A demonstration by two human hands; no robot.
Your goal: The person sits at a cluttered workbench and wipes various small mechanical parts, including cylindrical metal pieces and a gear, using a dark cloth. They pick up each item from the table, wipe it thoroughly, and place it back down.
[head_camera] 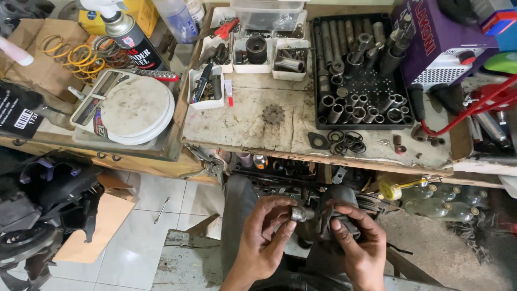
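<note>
Left hand (264, 237) pinching small metal socket (298, 214); right hand (358, 242) clamped around dark engine part (339, 207), below cluttered workbench (242, 121).

I count two hands at work, my left hand (264, 237) and right hand (360, 245); one small metal socket (298, 214) between them; one sprocket (273, 114) lying alone on the table (242, 124); one black socket tray (360, 73), its sockets too many and too crowded to number; four small white bins (207, 86) of oddments; one spray can (132, 36); two coiled yellow springs (72, 55); one round white lid (137, 108); at least three clear bottles (439, 202) under the table.
</note>
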